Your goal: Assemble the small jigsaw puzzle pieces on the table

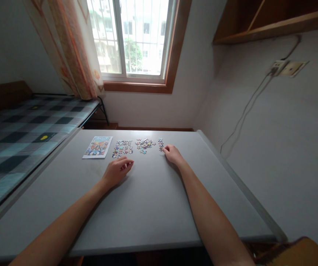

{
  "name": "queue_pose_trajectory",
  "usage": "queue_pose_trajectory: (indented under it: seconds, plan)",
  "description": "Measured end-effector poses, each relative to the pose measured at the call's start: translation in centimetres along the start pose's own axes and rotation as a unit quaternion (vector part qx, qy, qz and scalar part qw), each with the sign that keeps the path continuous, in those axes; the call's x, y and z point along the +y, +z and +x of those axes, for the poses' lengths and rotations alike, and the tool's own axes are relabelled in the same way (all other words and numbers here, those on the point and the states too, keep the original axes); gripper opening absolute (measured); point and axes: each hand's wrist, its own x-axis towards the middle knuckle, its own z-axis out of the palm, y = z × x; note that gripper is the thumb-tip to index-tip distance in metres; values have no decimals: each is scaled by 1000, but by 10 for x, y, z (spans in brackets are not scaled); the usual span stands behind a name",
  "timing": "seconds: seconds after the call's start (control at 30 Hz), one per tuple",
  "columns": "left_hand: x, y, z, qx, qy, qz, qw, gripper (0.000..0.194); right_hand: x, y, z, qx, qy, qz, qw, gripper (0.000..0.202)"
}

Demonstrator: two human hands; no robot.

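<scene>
Small puzzle pieces lie on the white table in three groups: spaced rows (pixel 124 147) at left, a loose pile (pixel 145 144) in the middle and a narrow column (pixel 160 142) at right. My right hand (pixel 172 154) is closed, its fingertips pinched at the lower end of the column; whatever they hold is too small to name. My left hand (pixel 118 170) rests on the table just below the spaced rows, fingers loosely curled and apart, with nothing in them. A printed picture sheet (pixel 97 147) lies flat left of the rows.
The white table (pixel 147 210) has a raised rim along its right side. A bed with a checked cover (pixel 37 129) stands at the left. Behind the table are a curtain (pixel 70 48) and a barred window (pixel 144 40). A wooden shelf (pixel 280 27) and a socket (pixel 289 69) are on the right wall.
</scene>
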Motion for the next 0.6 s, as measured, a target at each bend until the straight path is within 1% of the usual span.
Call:
queue_pose_trajectory:
  seconds: [0.2, 0.37, 0.47, 0.6]
  plan:
    - [1, 0, 0, 6, 3, -5, 1000, 21, -1, 0, -2, 6, 20, -23, 1000, 18]
    - [2, -1, 0, 1, -7, -7, 1000, 21, 5, -3, -2, 46, 41, -15, 998, 16]
    - [2, -1, -1, -2, -8, -3, 1000, 21, 8, -3, -1, 48, 17, 6, 999, 15]
    - [1, 0, -1, 0, -5, -2, 1000, 21, 11, -2, -1, 38, -11, 4, 999, 24]
